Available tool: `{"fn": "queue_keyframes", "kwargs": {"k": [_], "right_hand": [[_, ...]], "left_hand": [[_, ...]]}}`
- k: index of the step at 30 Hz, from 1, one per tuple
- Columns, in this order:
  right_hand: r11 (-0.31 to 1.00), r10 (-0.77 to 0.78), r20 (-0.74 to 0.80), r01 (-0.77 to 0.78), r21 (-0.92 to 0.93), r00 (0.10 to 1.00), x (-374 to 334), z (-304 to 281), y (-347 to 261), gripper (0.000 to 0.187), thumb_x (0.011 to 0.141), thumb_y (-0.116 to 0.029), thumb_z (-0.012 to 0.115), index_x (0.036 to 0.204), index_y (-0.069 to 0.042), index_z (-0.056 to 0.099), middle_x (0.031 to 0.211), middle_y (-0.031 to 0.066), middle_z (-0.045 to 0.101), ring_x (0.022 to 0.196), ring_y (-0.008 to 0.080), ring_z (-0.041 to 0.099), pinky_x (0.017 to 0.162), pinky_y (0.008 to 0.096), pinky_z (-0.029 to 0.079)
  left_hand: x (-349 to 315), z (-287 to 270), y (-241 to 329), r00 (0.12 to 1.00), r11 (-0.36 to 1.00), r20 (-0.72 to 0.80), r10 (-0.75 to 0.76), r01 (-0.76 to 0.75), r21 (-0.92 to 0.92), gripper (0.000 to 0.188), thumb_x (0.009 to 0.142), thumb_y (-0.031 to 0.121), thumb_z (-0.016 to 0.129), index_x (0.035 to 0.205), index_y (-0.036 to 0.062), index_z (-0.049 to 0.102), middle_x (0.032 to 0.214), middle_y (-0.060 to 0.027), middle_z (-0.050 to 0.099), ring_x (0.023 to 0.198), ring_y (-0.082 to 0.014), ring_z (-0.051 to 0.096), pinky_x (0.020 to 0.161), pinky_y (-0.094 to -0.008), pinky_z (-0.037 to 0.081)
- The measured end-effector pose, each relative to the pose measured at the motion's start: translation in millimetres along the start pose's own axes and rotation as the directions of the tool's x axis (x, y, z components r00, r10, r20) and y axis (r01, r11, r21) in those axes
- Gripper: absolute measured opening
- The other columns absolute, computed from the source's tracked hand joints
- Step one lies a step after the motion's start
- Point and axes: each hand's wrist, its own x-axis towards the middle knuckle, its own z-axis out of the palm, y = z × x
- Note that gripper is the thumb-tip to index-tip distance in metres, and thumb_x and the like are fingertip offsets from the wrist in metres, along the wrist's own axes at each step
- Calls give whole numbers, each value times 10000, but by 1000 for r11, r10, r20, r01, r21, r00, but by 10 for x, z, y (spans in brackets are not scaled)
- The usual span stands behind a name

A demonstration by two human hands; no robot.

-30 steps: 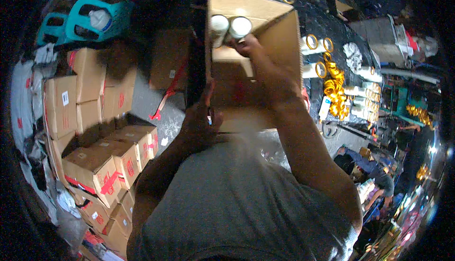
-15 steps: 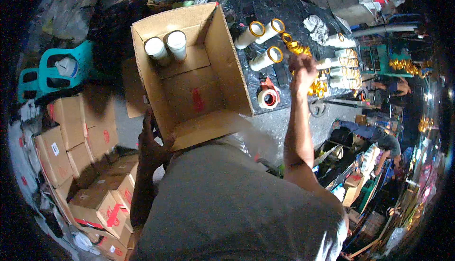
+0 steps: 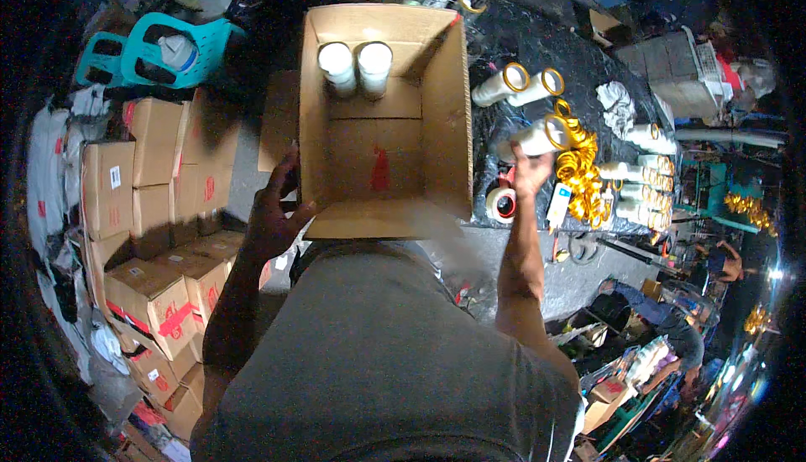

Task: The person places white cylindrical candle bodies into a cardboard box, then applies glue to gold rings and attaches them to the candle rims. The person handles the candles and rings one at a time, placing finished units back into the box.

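An uncovered cardboard box (image 3: 379, 220) stands in front of me, with two white cylinders (image 3: 374, 61) upright in its far left corner. My left hand (image 3: 277, 210) is at the box's near left corner, fingers spread and thumb by the edge. To the right of the box, my right hand (image 3: 531, 172) grips a tilted white cylinder (image 3: 536, 138) with a gold ring on its end. Just beyond that hand lies a heap of shiny gold rings (image 3: 579, 172). Two more gold-ringed white cylinders (image 3: 501, 86) are farther back on the black-covered table (image 3: 579, 51).
A red tape dispenser (image 3: 502, 202) sits near the table's front edge. Several white rolls (image 3: 642, 198) are grouped at the right. Stacked cartons (image 3: 151, 294) fill the left, below a teal plastic chair (image 3: 159, 51). Another person (image 3: 672, 328) bends at the far right.
My right hand has moved left from the gold rings and taken hold of a white cylinder, now tilted. The view has shifted, so the box appears farther right. My left hand stays beside the box.
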Motion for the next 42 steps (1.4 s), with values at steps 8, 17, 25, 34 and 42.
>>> {"fn": "queue_keyframes", "kwargs": {"k": [8,17,25,34,42], "right_hand": [[972,-141,470,31,233,871,161,-131,-3409,727,768,-161,849,1382,35,512,1208,147,661,1080,269,659,1000,414,524],[647,352,707,-705,289,613,-614,1175,-3252,390,899,-200,701,1235,-8,650,1056,89,725,921,184,710,810,370,607],[619,668,711,-696,-364,222,-192,2035,-1396,351,987,-273,680,1238,-39,605,988,117,702,845,283,712,782,464,608],[379,660,721,-922,-74,213,52,2560,-571,352,971,-176,676,1290,-52,598,1102,178,685,927,282,719,803,410,644],[267,443,830,-934,238,338,-25,2661,-373,338,987,-187,587,1289,-36,580,1094,168,679,956,291,682,700,428,627]], "left_hand": [[-51,-50,-243,996,980,-32,79,-83,-178,884,837,165,808,1599,99,363,1528,-197,513,1330,-310,581,1021,-420,535],[63,-68,-320,926,926,-49,374,-371,73,865,825,269,795,1562,34,409,1539,-246,481,1428,-347,476,1190,-439,363],[47,-46,-266,956,955,30,291,-288,-68,914,852,314,785,1596,24,339,1557,-256,467,1438,-348,479,1163,-422,395],[20,-29,-279,951,951,-14,309,-309,4,876,865,297,769,1581,11,353,1534,-259,491,1410,-355,510,1163,-428,403],[0,-91,-44,972,967,33,232,-226,-114,836,876,234,748,1579,9,355,1544,-252,478,1396,-341,527,1077,-414,501]]}}
